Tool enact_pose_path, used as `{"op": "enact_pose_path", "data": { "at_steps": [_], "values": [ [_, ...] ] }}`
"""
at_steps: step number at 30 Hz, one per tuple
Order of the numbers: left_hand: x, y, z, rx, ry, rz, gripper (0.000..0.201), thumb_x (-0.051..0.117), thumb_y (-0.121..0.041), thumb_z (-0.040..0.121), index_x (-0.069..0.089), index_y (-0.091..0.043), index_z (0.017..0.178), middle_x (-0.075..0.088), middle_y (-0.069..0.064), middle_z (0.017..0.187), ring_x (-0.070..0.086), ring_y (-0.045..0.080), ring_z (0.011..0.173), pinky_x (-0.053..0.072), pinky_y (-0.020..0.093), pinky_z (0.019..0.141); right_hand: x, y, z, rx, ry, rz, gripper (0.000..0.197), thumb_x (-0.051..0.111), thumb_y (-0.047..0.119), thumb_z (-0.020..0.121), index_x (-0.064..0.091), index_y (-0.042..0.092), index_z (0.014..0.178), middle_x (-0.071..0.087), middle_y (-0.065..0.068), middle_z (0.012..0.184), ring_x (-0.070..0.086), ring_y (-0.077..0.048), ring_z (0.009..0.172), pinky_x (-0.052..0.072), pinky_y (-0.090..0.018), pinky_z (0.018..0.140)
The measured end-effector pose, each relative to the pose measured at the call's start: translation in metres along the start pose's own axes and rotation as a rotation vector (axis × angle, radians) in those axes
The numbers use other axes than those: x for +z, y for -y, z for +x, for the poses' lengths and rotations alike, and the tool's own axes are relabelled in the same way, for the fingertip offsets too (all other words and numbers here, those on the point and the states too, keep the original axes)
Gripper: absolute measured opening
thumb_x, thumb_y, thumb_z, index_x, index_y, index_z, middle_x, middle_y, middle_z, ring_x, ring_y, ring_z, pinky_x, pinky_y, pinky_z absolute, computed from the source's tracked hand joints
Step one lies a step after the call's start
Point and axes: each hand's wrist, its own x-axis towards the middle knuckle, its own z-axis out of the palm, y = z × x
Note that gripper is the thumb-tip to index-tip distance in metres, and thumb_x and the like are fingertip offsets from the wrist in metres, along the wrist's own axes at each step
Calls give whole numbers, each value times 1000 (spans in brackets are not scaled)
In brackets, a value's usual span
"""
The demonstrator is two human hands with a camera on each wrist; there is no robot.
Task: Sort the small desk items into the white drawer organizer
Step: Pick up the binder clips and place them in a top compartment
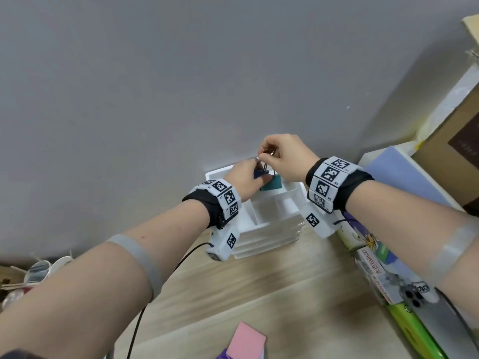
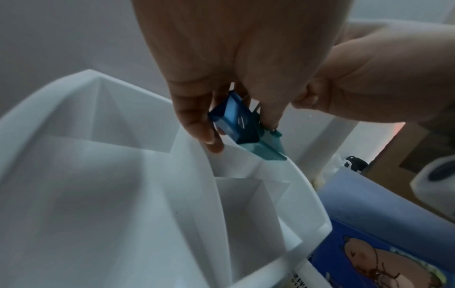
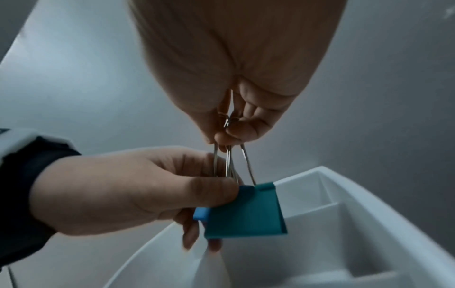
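The white drawer organizer (image 1: 272,229) stands on the wooden desk against the grey wall. Above its back compartments hang two binder clips side by side, one teal (image 1: 271,183) and one blue (image 1: 258,173). My right hand (image 1: 265,156) pinches their silver wire handles (image 3: 230,161) from above. My left hand (image 1: 258,177) grips the body of the blue clip (image 3: 202,213) between thumb and fingers, beside the teal clip (image 3: 246,212). In the left wrist view the blue clip (image 2: 236,118) and the teal clip (image 2: 268,148) hover just over the organizer's rim (image 2: 302,181), whose compartments look bare.
A pink pad (image 1: 248,340) lies at the desk's front edge. To the right are a blue folder (image 1: 404,177), a cardboard box (image 1: 453,156), printed packages (image 1: 373,263) and a phone (image 1: 414,296). Cups (image 1: 39,270) sit at the far left. A black cable (image 1: 145,307) hangs from my left wrist.
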Motion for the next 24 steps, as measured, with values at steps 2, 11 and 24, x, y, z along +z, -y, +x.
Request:
{"op": "enact_pose_path", "data": {
  "at_steps": [2, 11, 24],
  "values": [
    [2, 4, 4, 12, -24, 84, 24, 65, -35, 88, 65, -12, 95, 64, 1, 84, 60, 24, 80, 49, 34, 72, -1, -3, 0, -23, 23, -35, 9, 64, 14, 87, 66, 19, 81, 61, 8, 69, 52, -2, 58, 41, -20, 63],
    [14, 9, 6, 26, -53, 248, 29, 66, -43, 72, 66, -14, 69, 63, 5, 69, 60, 28, 68, 49, 35, 60, 10, -18, -19, -48, 53, -63, 10, 64, 8, 89, 67, 11, 98, 56, 17, 67, 66, -24, 74, 52, -30, 74],
    [17, 28, -19, 111, -40, 263, 21, 63, -28, 86, 75, -13, 92, 58, 9, 90, 56, 28, 84, 47, 36, 75, 24, -36, -30, 84, 19, -90, 31, 62, 13, 85, 60, 19, 115, 67, -3, 104, 63, -22, 87, 54, -40, 86]
  ]
}}
